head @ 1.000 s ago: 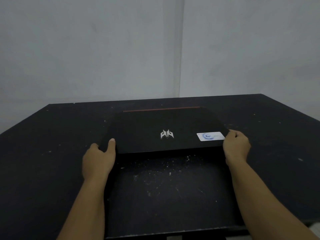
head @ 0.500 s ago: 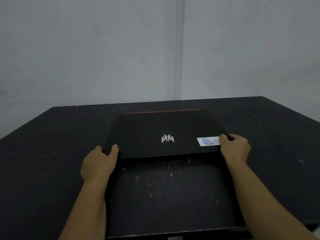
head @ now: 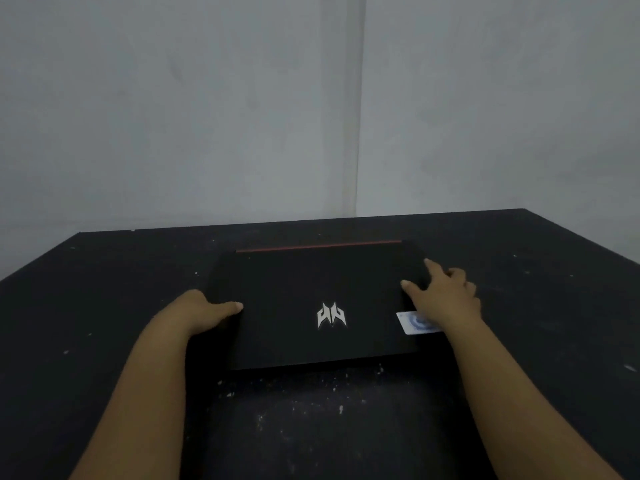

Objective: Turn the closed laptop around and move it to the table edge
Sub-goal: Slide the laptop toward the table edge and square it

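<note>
A closed black laptop (head: 298,289) lies flat on the black table (head: 86,306), with a silver logo in the middle of its lid, a red strip along its far edge and a white sticker near its right front corner. My left hand (head: 201,311) grips the laptop's left side, thumb on the lid. My right hand (head: 445,294) rests on the lid's right side with fingers spread, partly covering the sticker.
The table's near edge runs along the bottom of the view, and its far edge meets a plain grey wall (head: 207,116). White specks and dust dot the dark surface in front of the laptop.
Both hands slid from the laptop's front corners farther along its sides. The right hand now lies on the lid over the sticker. The laptop looks larger and closer in view.
</note>
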